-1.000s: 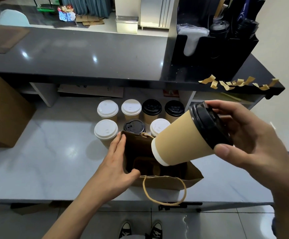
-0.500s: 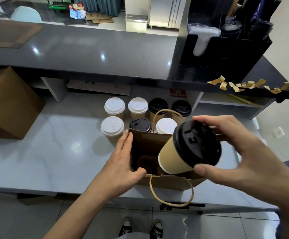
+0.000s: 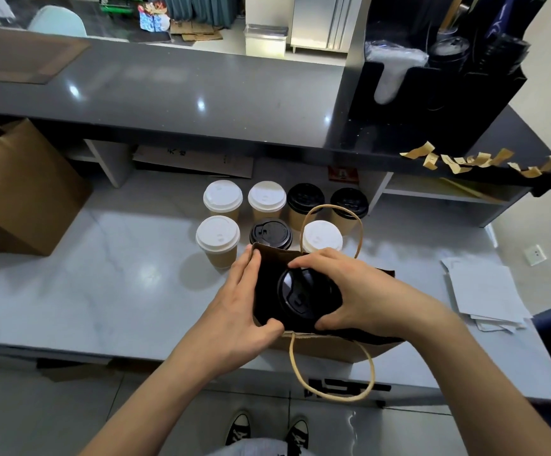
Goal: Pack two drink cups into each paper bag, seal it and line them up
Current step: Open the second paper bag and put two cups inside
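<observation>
An open brown paper bag with rope handles stands at the near edge of the pale counter. Inside its left half sits a black-lidded cup, only its lid showing. My right hand grips that lid from above, fingers around the rim. My left hand holds the bag's left wall, thumb on the near edge. Behind the bag stand several more kraft cups, some with white lids, some with black lids.
Another brown paper bag stands at the far left. White papers lie at the right. A dark raised shelf overhangs the back, with tape strips on its right edge and a black organiser.
My right hand turned the tilted black-lidded cup upright and lowered it into the bag. My left hand kept hold of the bag's left side.
</observation>
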Demonstrator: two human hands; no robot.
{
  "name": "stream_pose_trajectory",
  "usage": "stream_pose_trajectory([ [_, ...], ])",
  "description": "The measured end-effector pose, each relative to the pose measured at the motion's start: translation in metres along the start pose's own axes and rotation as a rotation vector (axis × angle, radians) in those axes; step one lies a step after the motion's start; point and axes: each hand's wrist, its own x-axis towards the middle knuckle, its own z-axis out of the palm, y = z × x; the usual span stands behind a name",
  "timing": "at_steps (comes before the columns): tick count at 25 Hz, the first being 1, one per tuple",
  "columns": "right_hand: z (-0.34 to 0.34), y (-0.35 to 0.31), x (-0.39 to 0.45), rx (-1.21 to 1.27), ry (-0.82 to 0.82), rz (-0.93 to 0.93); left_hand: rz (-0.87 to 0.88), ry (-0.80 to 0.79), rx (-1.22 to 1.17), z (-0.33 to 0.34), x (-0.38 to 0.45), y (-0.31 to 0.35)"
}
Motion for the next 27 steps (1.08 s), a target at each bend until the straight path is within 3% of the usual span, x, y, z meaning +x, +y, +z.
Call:
stream_pose_trajectory([
  [14, 0.047, 0.006, 0.04, -0.195, -0.074, -0.031, -0.028, -0.005, -0.023, 0.001, -0.009, 0.005],
  [27, 0.048, 0.014, 0.052, -0.174, -0.124, -0.066, -0.023, -0.009, 0.002, 0.002, 0.001, 0.006],
])
